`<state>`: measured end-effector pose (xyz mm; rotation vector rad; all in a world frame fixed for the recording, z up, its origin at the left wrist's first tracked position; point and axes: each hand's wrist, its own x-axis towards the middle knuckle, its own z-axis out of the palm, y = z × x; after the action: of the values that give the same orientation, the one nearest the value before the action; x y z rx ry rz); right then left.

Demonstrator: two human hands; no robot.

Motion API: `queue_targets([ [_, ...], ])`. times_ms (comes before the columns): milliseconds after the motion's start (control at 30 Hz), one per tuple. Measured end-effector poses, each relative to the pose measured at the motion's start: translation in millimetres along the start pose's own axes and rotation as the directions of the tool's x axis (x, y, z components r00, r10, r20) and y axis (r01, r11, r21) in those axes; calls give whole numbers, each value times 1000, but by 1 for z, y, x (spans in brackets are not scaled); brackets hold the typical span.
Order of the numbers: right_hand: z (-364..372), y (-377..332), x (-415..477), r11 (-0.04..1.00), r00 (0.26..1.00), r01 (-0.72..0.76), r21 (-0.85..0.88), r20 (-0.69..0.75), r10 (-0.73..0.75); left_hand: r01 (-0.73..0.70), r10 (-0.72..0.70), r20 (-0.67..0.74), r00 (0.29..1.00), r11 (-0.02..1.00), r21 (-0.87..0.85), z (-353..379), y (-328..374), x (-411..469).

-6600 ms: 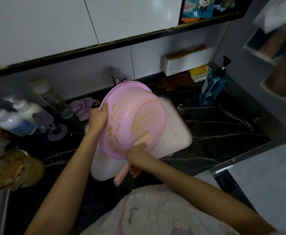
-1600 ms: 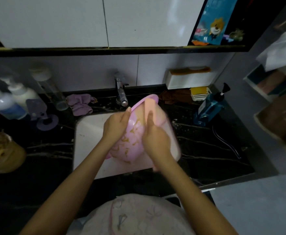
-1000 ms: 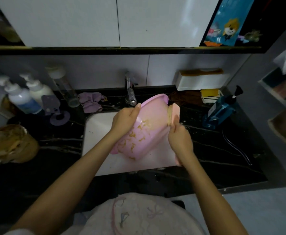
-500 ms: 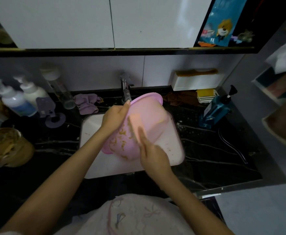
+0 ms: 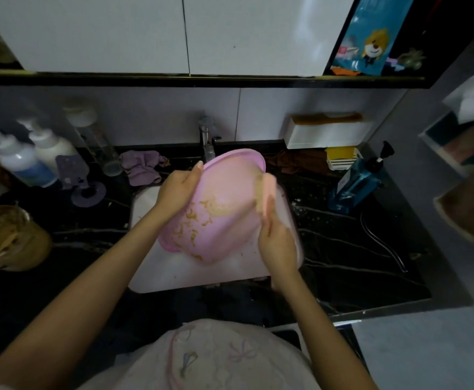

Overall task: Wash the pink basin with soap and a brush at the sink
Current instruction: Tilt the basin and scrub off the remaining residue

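The pink basin (image 5: pixel 221 190) is held tilted above the white sink (image 5: pixel 145 201), its underside turned toward me and smeared with brownish streaks. My left hand (image 5: pixel 178 190) grips its left rim. My right hand (image 5: pixel 278 240) holds the pink brush (image 5: pixel 266 192) by its handle, and the brush head presses against the basin's right side near the rim. The brush and right hand are motion-blurred. The basin's inside is hidden.
A tap (image 5: pixel 208 139) stands behind the basin. On the black counter lie a purple cloth (image 5: pixel 143 166), white pump bottles (image 5: pixel 24 156), a blue soap dispenser (image 5: pixel 359 178), a yellow sponge holder (image 5: pixel 341 159) and a brown bowl (image 5: pixel 8 237) at far left.
The brush has swept from the basin's lower middle up to its right side near the rim. My left hand keeps the same grip on the left rim.
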<state>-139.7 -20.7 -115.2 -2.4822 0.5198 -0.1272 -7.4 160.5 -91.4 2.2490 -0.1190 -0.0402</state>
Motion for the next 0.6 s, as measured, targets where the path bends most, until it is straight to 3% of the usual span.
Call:
queue_targets([
  [67, -2, -12, 12, 970, 989, -146, 196, 9, 147, 0, 0, -11, 1000, 1000, 11, 3, 0, -2],
  [167, 8, -29, -30, 982, 994, -11, 191, 108, -9, 44, -45, -16, 999, 999, -7, -1, -1, 5],
  [233, 8, -21, -36, 995, 985, 68, 70, 156, -79, 56, -56, -12, 998, 998, -9, -3, -2, 7],
  [333, -1, -15, 12, 964, 977, -201, 172, 106, 185, 50, -50, -2, 999, 999, -3, 1, 5, 6],
  [400, -5, -27, 13, 934, 956, -285, 214, 138, 260, 53, -53, 5, 999, 999, 2, 3, 4, 5],
  [500, -2, -40, -30, 996, 985, -63, 61, 167, 52, 55, -55, -4, 998, 998, -12, -2, 0, 6],
  [600, -9, -44, -36, 971, 965, 162, -177, 234, -118, 30, -30, 14, 999, 999, 11, 2, 6, 4],
])
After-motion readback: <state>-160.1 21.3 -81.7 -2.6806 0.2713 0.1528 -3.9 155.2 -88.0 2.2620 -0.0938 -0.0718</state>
